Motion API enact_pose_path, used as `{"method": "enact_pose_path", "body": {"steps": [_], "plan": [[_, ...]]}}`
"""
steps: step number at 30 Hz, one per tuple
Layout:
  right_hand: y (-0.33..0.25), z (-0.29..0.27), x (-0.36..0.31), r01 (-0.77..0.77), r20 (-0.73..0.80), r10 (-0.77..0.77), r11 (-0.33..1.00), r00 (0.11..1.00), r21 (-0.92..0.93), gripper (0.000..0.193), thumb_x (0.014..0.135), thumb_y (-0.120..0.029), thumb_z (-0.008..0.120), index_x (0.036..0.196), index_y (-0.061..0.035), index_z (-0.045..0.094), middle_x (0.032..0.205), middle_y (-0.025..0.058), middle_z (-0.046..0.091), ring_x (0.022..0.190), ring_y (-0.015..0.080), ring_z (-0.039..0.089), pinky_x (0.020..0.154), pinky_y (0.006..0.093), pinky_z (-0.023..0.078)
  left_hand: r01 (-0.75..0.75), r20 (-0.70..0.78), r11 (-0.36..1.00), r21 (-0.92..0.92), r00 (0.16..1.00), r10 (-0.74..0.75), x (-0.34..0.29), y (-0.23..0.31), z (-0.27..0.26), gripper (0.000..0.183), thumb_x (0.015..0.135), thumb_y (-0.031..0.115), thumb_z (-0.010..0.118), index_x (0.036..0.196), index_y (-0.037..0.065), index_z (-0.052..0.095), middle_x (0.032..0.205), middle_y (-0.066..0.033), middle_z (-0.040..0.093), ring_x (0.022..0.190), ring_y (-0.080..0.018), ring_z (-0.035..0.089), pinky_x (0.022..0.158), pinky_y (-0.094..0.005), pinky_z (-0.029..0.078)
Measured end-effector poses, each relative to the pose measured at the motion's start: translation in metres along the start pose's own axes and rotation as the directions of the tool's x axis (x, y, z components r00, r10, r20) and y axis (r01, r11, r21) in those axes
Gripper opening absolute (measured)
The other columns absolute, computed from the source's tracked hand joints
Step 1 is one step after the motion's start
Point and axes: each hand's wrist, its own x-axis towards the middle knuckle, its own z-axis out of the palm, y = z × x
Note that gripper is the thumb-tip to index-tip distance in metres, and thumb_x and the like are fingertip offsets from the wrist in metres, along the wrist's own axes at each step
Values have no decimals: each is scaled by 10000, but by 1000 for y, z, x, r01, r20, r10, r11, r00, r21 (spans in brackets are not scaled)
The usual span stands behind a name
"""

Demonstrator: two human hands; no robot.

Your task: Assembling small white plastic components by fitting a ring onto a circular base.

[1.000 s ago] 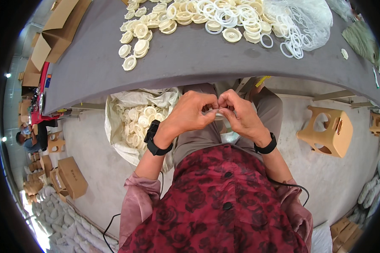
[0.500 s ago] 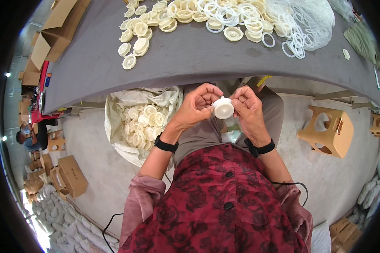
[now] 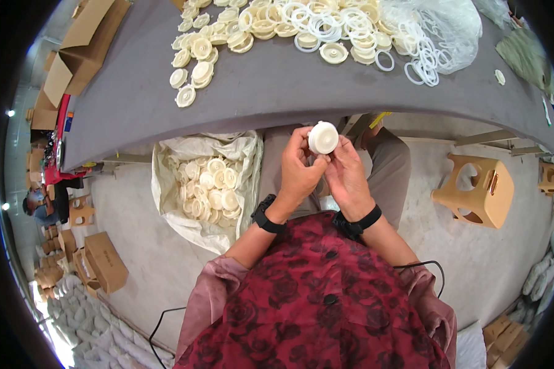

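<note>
A round cream plastic cap [image 3: 323,137] is held up in front of the table edge, its smooth disc face toward me. My left hand [image 3: 300,165] grips its left side with curled fingers. On the other side, the fingers of my right hand [image 3: 349,172] close around its right and lower edge. Whatever lies behind the disc is hidden. Beyond my hands, many similar cream caps [image 3: 201,47] are heaped on the grey table [image 3: 258,83]. White translucent rings [image 3: 385,60] lie among and beside them, some spilling from a clear plastic bag [image 3: 458,37].
Left of my legs stands a white woven sack [image 3: 166,212] holding many cream caps. A tan plastic stool [image 3: 495,190] is on the floor at right. Cardboard boxes [image 3: 104,261] lie at left. A person [image 3: 40,203] is at far left.
Both hands have drawn closer together and raised the cap slightly toward the table. The cap's face has turned, and my right fingers now reach under it.
</note>
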Motion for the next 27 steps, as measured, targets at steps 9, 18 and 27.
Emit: {"method": "enact_pose_path", "body": {"steps": [9, 18, 27], "plan": [[-2, 5, -13, 166, 192, -88, 881, 977, -443, 239, 957, -44, 616, 1192, -20, 585, 1035, 29, 657, 940, 77, 597, 836, 256, 490, 105, -47, 989, -108, 993, -110, -10, 41, -8, 520, 826, -75, 668, 1305, -8, 478, 1219, -91, 611, 1115, -170, 623, 969, -310, 508], [-55, 34, 29, 405, 292, -303, 438, 907, -802, 191, 926, -21, 609, 1108, 8, 660, 959, 48, 723, 817, 87, 637, 721, 250, 517, 57, -299, 961, 272, 954, 28, -29, 105, -133, 544, 754, -70, 633, 1279, -11, 504, 1182, -102, 616, 1089, -197, 635, 948, -315, 512], [-138, 36, 102, 419, 661, -467, -524, 587, -742, 236, 827, -38, 667, 1060, -18, 637, 920, 132, 616, 874, 305, 599, 727, 409, 506, 170, -158, -76, 982, 977, 142, -55, 101, -188, 531, 717, 44, 681, 1240, 25, 588, 1147, -208, 563, 1092, -398, 534, 937, -468, 454]]}}
